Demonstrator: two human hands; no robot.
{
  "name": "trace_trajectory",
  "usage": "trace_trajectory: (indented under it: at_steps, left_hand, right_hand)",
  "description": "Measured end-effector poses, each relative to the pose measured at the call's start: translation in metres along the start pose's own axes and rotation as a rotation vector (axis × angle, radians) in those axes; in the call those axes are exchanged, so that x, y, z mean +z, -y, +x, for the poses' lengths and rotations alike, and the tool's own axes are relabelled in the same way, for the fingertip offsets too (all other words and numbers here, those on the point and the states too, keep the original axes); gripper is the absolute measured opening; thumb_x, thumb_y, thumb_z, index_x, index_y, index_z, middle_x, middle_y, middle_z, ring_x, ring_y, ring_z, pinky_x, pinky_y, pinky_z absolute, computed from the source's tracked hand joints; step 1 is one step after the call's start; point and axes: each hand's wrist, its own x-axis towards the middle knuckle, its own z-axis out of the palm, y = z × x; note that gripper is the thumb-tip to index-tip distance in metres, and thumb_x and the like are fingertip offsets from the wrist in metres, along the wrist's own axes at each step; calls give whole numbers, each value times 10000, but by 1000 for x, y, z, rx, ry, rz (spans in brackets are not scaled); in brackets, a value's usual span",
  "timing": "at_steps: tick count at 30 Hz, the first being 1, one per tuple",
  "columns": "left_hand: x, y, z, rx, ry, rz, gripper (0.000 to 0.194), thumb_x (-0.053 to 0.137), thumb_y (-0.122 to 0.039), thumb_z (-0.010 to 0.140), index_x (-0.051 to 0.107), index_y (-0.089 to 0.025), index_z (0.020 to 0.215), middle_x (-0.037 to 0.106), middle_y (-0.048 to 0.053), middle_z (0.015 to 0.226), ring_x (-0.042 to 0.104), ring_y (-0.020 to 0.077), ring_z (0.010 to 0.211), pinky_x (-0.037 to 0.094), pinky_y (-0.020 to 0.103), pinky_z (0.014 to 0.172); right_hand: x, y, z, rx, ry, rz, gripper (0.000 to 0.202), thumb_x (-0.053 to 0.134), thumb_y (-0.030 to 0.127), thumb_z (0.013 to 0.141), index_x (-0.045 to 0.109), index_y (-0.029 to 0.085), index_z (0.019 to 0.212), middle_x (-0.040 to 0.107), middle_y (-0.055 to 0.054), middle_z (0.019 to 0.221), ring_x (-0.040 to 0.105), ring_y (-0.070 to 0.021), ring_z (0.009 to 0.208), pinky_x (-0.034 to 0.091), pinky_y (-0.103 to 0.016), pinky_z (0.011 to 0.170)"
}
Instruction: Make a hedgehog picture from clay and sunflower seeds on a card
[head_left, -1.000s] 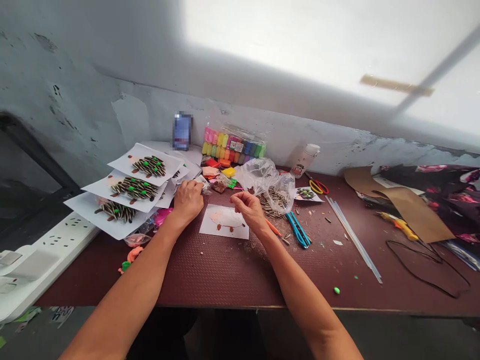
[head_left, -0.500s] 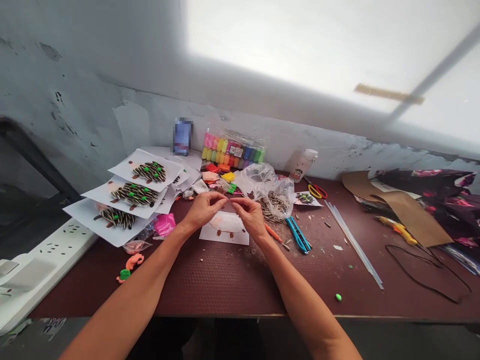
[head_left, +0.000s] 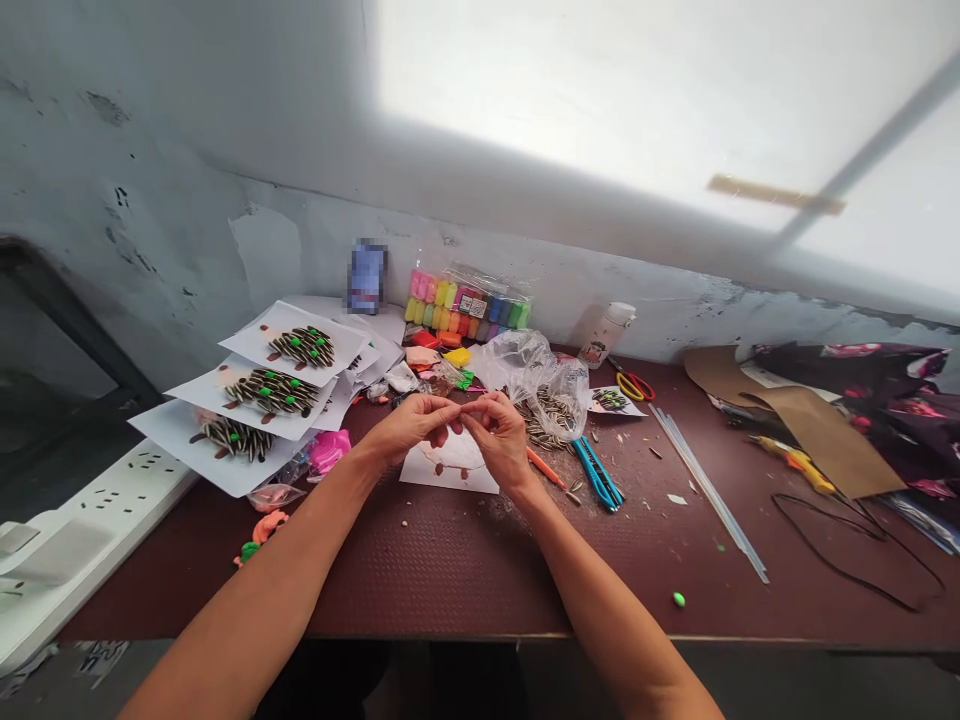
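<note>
The white rectangular paper card [head_left: 450, 481] lies flat on the counter [head_left: 360, 560], partly under both hands; small brown ovals and a thin, dark outline show on it. The left hand [head_left: 409, 428] and right hand [head_left: 504, 442] meet above it, each grip narrow, fingertips pinched together; whether anything small sits between them, I cannot tell.

Just right lie an orange pen-like tool [head_left: 546, 467] and a blue plastic cutter [head_left: 598, 474]; further right, slim translucent sticks [head_left: 709, 490] slant near a smooth green oval lump [head_left: 679, 600]. At left, white sheets [head_left: 341, 350] overlap, bearing hedgehog shapes of striped seeds dotted green.

The counter is dark red-brown, finely textured, littered with crumbs; behind it rises a grey, scuffed wall [head_left: 322, 225].

A crinkled clear plastic bag [head_left: 517, 360] rests against striped seeds [head_left: 551, 412]; behind, a clear packet [head_left: 469, 305] holds rows of multicoloured blocks; a white bottle [head_left: 606, 335] stands near the wall.
</note>
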Motion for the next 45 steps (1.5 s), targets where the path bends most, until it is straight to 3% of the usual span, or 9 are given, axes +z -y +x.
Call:
trace_trajectory:
  at_steps: [8, 11, 17, 21, 24, 27, 33, 38, 45]
  left_hand:
    - [-3, 1, 2, 23, -157, -123, 506, 899, -549, 565, 666, -155, 781, 586, -38, 662, 451, 59, 504, 361, 222, 507]
    - [-3, -1, 2, 39, -179, -137, 507, 897, -538, 570, 597, -168, 744, 553, -59, 646, 451, 54, 493, 367, 214, 500]
    - [-1, 0, 2, -6, -115, -168, 490, 814, -596, 687, 605, -154, 681, 575, -23, 618, 480, 67, 484, 381, 223, 487]
    - [0, 0, 2, 26, -141, -174, 471, 881, -534, 614, 681, -151, 802, 637, -19, 700, 498, 66, 505, 413, 230, 510]
    - [1, -1, 1, 35, -157, -176, 499, 926, -512, 539, 665, -158, 775, 578, -53, 613, 485, 67, 493, 405, 221, 505]
    - [1, -3, 1, 41, -154, -174, 543, 926, -568, 514, 596, -163, 662, 532, -63, 558, 468, 62, 470, 375, 210, 483]
    - [0, 2, 4, -5, -109, -129, 623, 800, -751, 602, 646, -150, 665, 642, 18, 627, 502, 80, 458, 380, 233, 471]
    - [1, 8, 7, 30, -71, -64, 610, 720, -737, 724, 545, -172, 575, 524, -11, 512, 460, 83, 441, 339, 232, 456]
    - [3, 5, 4, 55, -28, -91, 616, 778, -734, 660, 510, -181, 618, 480, -50, 547, 453, 72, 453, 333, 213, 448]
  right_hand:
    - [0, 5, -1, 61, 75, -7, 218, 677, 313, 874, 772, 252, 1061, 684, -36, 955, 532, -133, 679, 475, -271, 662]
    - [0, 3, -2, 56, 58, -23, 226, 628, 301, 892, 772, 244, 1057, 701, -47, 959, 566, -150, 715, 484, -279, 679]
    - [1, 2, -1, 54, 56, -7, 209, 618, 345, 910, 767, 220, 987, 720, -55, 931, 586, -158, 728, 470, -283, 681]
    - [1, 2, -2, 83, 80, 26, 257, 618, 402, 927, 763, 210, 1015, 735, -63, 940, 595, -157, 726, 487, -287, 693]
    - [1, 2, -2, 99, 59, 21, 270, 639, 425, 908, 767, 210, 1010, 740, -62, 952, 585, -151, 706, 482, -279, 668]
    - [1, 4, -2, 107, 54, 15, 265, 663, 423, 889, 768, 216, 1017, 732, -54, 932, 569, -146, 684, 476, -274, 643]
    - [0, 8, -3, 96, 72, 20, 246, 704, 406, 869, 763, 222, 1021, 702, -38, 886, 562, -140, 679, 482, -275, 649]
    - [2, 6, -4, 110, 86, 1, 270, 735, 472, 847, 767, 223, 945, 696, -30, 854, 546, -133, 653, 471, -271, 633]
    - [6, 4, -3, 161, 95, 142, 365, 765, 566, 803, 738, 204, 835, 693, -30, 795, 606, -151, 685, 498, -285, 667]
